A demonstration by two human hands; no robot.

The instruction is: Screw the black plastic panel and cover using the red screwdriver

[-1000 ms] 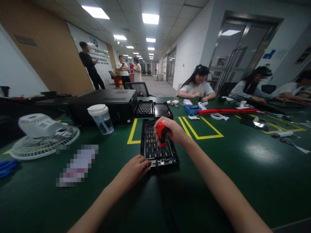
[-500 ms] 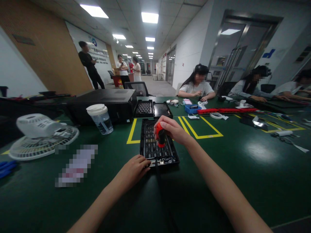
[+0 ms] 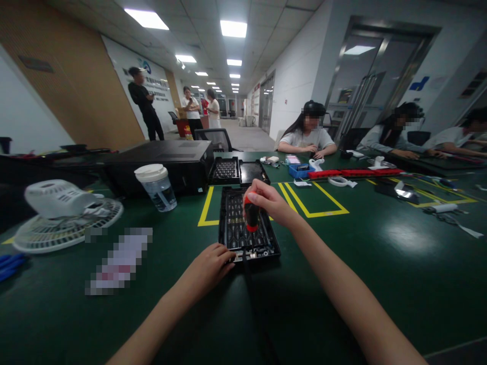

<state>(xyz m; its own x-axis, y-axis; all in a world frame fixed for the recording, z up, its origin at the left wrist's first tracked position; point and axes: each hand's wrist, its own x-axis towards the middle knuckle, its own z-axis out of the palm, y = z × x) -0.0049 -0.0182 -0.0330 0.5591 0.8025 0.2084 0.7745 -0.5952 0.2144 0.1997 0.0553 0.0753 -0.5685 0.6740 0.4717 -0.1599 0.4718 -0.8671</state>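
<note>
My right hand (image 3: 268, 201) is closed round the red and black handle of a screwdriver (image 3: 250, 217), held upright over a flat black part (image 3: 247, 225) lying on the green table. Its tip points down at the near end of that part. My left hand (image 3: 210, 265) rests at the part's near left corner, fingers curled against its edge and steadying it. What the left fingertips touch is hidden.
A black bit case (image 3: 238, 170) lies open behind the part. A lidded cup (image 3: 157, 186), a white fan (image 3: 63, 212) and a black computer case (image 3: 163, 161) stand to the left. Yellow tape lines (image 3: 315, 198) mark the table. Other people sit at the far right.
My right hand has turned on the screwdriver handle, so less of the red grip shows. The left hand and the black part stay where they were.
</note>
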